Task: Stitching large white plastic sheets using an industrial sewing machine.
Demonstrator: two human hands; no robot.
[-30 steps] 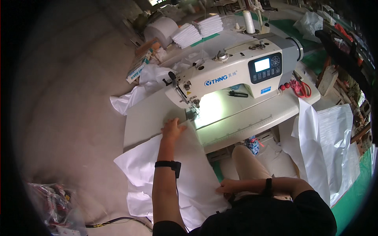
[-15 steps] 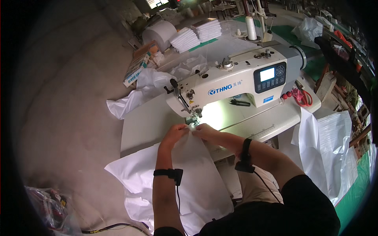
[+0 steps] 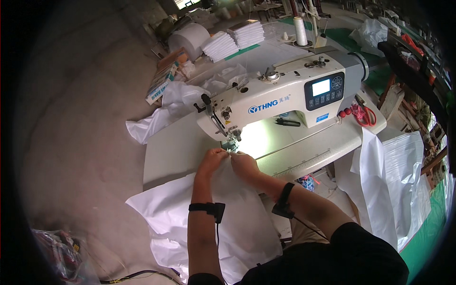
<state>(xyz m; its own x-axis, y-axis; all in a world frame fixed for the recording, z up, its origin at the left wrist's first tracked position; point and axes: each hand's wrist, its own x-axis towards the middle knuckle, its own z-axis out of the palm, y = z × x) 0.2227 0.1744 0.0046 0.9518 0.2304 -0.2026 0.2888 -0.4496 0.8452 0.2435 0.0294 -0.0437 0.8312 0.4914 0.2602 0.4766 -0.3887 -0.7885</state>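
A white sheet, plastic-looking, hangs from the near edge of the sewing table. Its top corner is gathered between my two hands, just in front of the needle area of a white sewing machine. My left hand pinches the sheet's edge from the left. Close beside it, my right hand is closed on the same edge, its fingertips partly hidden behind the hand. The machine's lamp brightly lights the bed right of the needle.
Black thread snips lie under the machine's arm; red-handled scissors rest at the table's right end. Behind stand a white thread cone, stacks of folded white sheets and a large roll. More white sheeting hangs at right.
My right hand has turned and dropped slightly, its forearm swinging down and left. My left hand stays at the sheet's edge. The whole view has shifted a little.
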